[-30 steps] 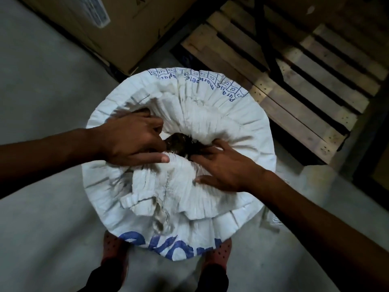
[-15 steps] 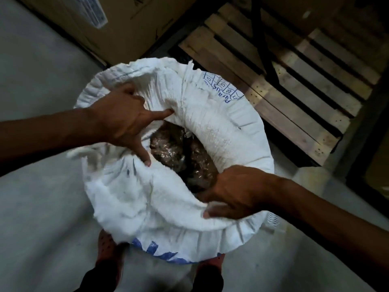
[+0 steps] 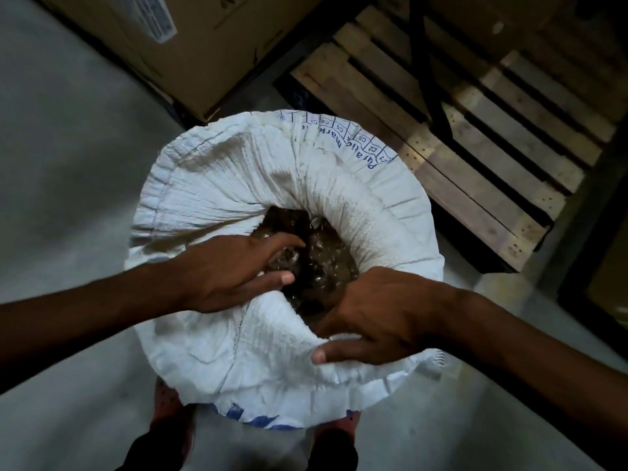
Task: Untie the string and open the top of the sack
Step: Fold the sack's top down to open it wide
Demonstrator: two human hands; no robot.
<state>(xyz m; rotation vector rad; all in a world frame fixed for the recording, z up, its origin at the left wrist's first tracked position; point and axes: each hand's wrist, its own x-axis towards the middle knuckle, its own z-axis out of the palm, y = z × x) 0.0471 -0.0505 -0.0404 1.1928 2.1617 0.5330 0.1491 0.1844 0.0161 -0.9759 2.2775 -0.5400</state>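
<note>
A white woven sack [image 3: 265, 178] with blue print stands upright on the floor in front of me, seen from above. Its top is open, and the mouth shows dark brown contents [image 3: 326, 266] inside. My left hand [image 3: 234, 270] grips the left edge of the mouth, fingers curled over the fabric into the opening. My right hand [image 3: 370, 317] holds the near right edge, thumb pressed on the outside of the cloth. No string is visible.
A large cardboard box [image 3: 190, 45] stands behind the sack to the left. A wooden pallet [image 3: 458, 137] lies at the back right, with a dark metal post [image 3: 424, 62] across it. The floor [image 3: 61, 164] is grey concrete. My feet [image 3: 170, 413] are just below the sack.
The bunched, nearly closed top has been pulled apart into a wide mouth. Both hands moved from pressing on the folds to gripping the mouth's edges; the left hand came down towards the opening.
</note>
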